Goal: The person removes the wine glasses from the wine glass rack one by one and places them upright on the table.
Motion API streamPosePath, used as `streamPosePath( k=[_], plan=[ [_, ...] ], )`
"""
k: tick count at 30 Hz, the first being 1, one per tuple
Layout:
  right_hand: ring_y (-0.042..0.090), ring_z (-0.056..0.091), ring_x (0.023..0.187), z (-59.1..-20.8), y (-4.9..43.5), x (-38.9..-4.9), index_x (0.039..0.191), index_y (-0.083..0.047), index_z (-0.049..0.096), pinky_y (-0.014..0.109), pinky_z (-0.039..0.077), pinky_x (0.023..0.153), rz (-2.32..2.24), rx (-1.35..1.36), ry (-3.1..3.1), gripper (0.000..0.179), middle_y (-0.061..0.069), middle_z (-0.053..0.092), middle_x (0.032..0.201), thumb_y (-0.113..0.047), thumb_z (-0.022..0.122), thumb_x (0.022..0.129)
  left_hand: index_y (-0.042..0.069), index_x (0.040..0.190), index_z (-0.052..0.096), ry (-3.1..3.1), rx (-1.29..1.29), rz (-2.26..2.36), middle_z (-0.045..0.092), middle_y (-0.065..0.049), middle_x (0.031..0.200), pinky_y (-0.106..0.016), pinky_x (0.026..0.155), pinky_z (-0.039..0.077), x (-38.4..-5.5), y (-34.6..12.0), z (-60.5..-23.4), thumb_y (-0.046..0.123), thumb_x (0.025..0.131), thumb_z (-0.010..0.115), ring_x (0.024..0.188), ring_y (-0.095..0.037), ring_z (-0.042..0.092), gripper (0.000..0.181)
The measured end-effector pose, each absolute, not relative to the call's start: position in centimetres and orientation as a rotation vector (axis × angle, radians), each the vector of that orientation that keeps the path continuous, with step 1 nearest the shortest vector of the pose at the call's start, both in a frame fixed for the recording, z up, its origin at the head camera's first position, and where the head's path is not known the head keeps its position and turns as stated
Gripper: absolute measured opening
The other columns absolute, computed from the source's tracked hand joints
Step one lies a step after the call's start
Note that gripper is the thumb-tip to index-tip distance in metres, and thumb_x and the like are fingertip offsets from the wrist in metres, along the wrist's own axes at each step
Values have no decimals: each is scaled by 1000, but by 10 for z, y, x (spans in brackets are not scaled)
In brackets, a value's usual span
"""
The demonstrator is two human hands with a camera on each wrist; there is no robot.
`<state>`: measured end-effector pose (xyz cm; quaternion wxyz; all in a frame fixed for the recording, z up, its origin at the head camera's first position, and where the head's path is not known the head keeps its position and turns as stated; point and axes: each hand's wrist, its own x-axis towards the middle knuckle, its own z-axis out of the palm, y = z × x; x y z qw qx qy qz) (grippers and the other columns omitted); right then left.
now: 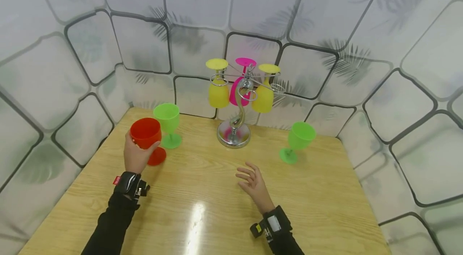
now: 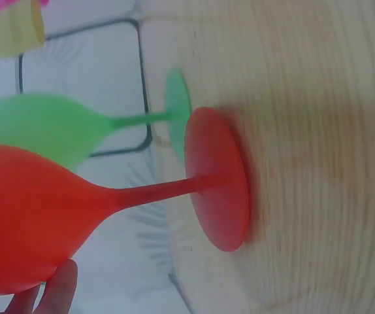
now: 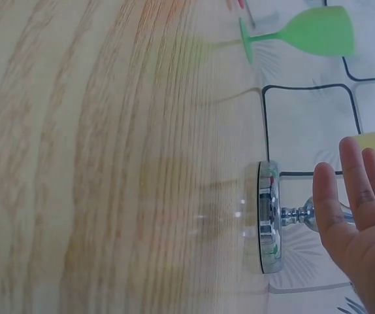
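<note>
My left hand grips the bowl of a red plastic goblet, thumb on the near side and fingers round the far side. The goblet stands upright, its foot at the tabletop; whether it touches cannot be told. Just behind it is a green goblet. My right hand hovers over the table, fingers spread and slightly bent, holding nothing. Beyond that hand stands a chrome goblet rack, with two yellow goblets and a magenta goblet hanging upside down.
A second green goblet stands upright on the right side of the wooden table. Patterned wall covering closes in the back and both sides. Some wire rings of the rack hold no goblet.
</note>
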<state>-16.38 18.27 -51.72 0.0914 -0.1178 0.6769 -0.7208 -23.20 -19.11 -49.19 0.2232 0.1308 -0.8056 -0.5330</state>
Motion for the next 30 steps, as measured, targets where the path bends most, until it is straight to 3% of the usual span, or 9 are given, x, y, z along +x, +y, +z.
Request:
streamPosePath(
  k=[12,18,25,30],
  plan=[
    [46,39,126,-520,182,-164,147,0,15,17,49,89,-2139,-315,2012,73,31,37,140,-4,58,88,3,147,17,-2202,418,-1503,37,-25,144,-58,106,34,-249,-203,-495,28,75,75,128,-40,38,96],
    [42,42,124,-523,185,-161,146,-2,18,18,50,88,-2116,-302,2045,70,30,39,138,-7,59,89,3,150,8,-2158,400,-1415,24,-27,148,-62,106,30,-242,-196,-493,25,73,77,132,-42,29,106],
    [40,50,117,-519,193,-156,142,4,26,20,51,87,-2037,-396,2224,66,31,45,133,-10,61,88,-2,143,25,-2092,132,-1076,28,-27,146,-59,108,30,-225,-166,-467,16,76,74,134,-38,26,86],
    [41,54,110,-512,197,-153,138,3,34,32,52,88,-1940,-499,2397,58,29,50,128,-8,61,87,-7,136,39,-2209,-258,-989,42,-28,137,-58,103,36,-209,-125,-442,9,77,71,127,-38,38,69]
  ],
)
